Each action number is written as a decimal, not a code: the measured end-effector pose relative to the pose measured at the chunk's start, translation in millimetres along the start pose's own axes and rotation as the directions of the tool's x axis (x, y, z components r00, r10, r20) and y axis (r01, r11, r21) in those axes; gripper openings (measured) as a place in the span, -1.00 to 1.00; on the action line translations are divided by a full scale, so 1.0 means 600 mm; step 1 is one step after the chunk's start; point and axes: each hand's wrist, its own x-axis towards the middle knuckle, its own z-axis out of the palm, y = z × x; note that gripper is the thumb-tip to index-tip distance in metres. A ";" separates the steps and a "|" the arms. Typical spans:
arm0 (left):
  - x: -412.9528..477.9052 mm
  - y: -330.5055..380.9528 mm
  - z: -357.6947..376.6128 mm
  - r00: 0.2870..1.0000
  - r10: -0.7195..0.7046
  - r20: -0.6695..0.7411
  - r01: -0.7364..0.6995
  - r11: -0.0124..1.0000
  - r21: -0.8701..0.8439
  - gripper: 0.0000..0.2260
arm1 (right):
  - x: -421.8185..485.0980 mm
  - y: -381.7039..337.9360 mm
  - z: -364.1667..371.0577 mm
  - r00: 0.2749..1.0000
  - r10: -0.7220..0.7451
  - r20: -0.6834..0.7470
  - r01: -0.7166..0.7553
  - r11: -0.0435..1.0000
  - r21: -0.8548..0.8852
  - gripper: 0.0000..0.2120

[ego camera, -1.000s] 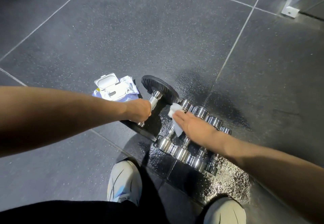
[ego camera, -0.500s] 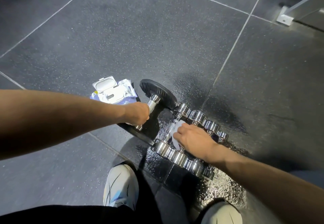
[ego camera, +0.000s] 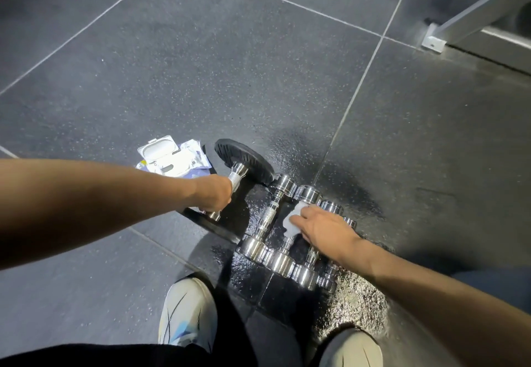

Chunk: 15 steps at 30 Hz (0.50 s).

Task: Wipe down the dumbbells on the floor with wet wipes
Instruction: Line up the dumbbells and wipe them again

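Still grips plate dumbbell (ego camera: 244,162) handle, fingers of left hand (ego camera: 215,194) clamped round it | moves wipe (ego camera: 291,220) off first chrome dumbbell (ego camera: 268,214) onto second chrome dumbbell (ego camera: 309,194); fingers of right hand (ego camera: 324,228) curled on wipe

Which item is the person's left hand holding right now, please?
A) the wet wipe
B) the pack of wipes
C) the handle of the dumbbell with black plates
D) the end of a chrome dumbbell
C: the left hand is curled round the knurled handle of the black-plate dumbbell, while the right hand holds the wet wipe against a chrome dumbbell.
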 end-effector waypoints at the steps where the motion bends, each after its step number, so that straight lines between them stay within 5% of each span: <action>1: -0.002 0.001 0.000 1.000 -0.001 0.001 0.001 1.000 -0.001 -0.68 | -0.001 0.005 -0.002 0.999 0.032 -0.020 -0.033 0.999 -0.008 -0.66; 8: -0.003 0.003 -0.002 1.000 0.000 -0.009 0.001 0.998 0.056 -0.71 | -0.022 -0.025 0.015 0.989 -0.123 0.080 0.120 0.992 0.043 -0.54; 12: 0.002 0.006 0.000 1.000 -0.012 -0.015 0.013 0.997 0.070 -0.70 | 0.001 0.010 0.009 0.995 0.099 -0.014 -0.100 0.995 -0.007 -0.36; 15: 0.005 0.006 0.000 0.999 -0.031 -0.014 0.032 0.998 0.051 -0.68 | -0.007 -0.004 0.012 0.999 0.049 0.005 -0.049 0.999 -0.002 -0.47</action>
